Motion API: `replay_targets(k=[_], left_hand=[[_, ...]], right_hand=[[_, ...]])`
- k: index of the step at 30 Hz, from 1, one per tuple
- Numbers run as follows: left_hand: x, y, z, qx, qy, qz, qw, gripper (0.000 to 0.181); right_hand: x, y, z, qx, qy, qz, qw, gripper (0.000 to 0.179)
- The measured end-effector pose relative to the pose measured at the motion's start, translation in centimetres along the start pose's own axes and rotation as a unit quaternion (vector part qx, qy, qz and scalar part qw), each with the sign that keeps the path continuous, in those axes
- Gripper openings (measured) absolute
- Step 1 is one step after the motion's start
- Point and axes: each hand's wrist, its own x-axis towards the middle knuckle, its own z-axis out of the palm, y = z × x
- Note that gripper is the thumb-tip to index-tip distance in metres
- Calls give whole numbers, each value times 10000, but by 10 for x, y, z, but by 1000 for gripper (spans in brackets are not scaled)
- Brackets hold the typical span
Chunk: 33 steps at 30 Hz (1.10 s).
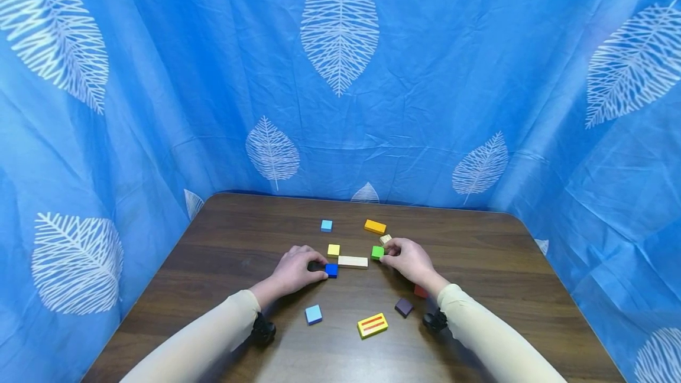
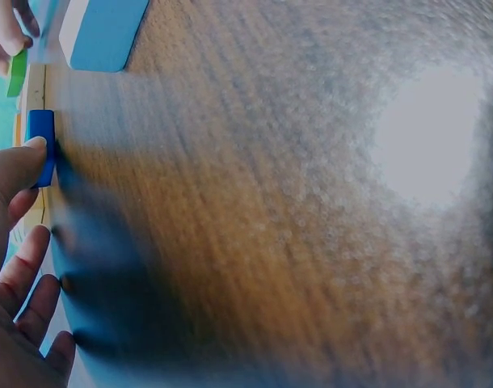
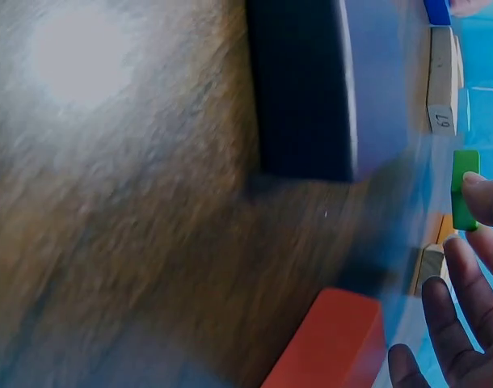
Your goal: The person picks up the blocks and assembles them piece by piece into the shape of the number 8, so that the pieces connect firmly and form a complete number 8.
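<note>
Between thumb and finger my left hand pinches a blue block, just off the left end of a long pale wooden block. In the left wrist view the thumb presses on the near face of that blue block, while the other fingers are spread loosely. My right hand pinches a green block near the pale block's right end. The right wrist view shows the thumb on the green block, which appears apart from the pale block. A yellow block lies behind the blue one.
Behind are a light blue block, an orange block and a small cream block. Nearer lie another light blue block, a yellow block with red stripes, a dark block and a partly hidden red block.
</note>
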Motion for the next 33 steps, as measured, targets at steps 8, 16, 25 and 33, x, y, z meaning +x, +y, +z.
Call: replay_targets(k=[8, 16, 25, 33], left_hand=[[1, 0, 0, 3, -18, -38, 10000, 23], [0, 0, 0, -1, -23, -36, 10000, 23], [0, 2, -2, -37, -49, -74, 10000, 23], [0, 2, -1, -25, -36, -80, 10000, 23]], right_hand=[[4, -6, 6, -199, 10, -149, 9997, 22], [8, -8, 10, -562, 7, -245, 9981, 22], [10, -8, 11, -798, 4, -250, 9965, 22], [10, -7, 13, -873, -17, -227, 9959, 23]])
